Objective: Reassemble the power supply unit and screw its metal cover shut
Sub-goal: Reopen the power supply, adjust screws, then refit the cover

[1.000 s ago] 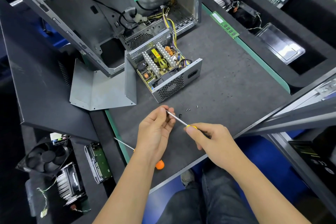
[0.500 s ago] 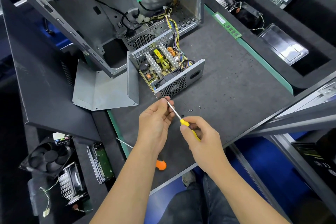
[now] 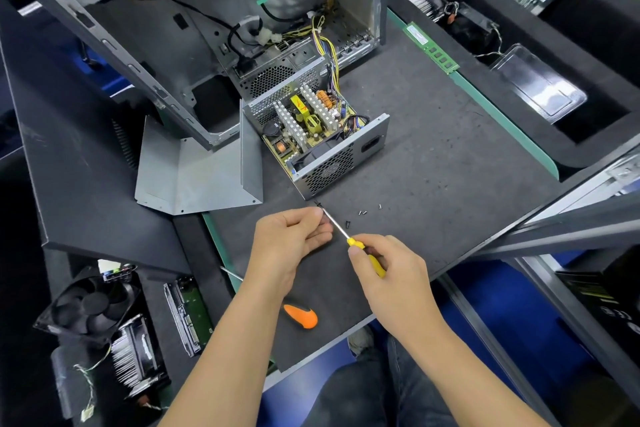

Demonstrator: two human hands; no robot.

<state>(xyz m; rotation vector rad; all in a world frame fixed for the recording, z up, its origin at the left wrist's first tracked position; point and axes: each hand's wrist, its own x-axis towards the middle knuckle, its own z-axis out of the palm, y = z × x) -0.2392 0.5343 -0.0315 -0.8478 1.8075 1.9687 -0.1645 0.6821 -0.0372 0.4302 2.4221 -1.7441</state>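
Open supply on the mat, my two hands on the small driver below it.

Far left I see the metal cover [image 3: 197, 173] lying off the unit, just beside the power supply unit [image 3: 318, 135], whose board is exposed. Below, my left hand [image 3: 294, 243] pinches the tip end of the yellow screwdriver [image 3: 349, 239], where a dark screw [image 3: 319, 204] sits at the tip. My right hand [image 3: 388, 274] is wrapped round its handle. Loose screws [image 3: 362, 212] lie on the mat [image 3: 433, 166] near the shaft.
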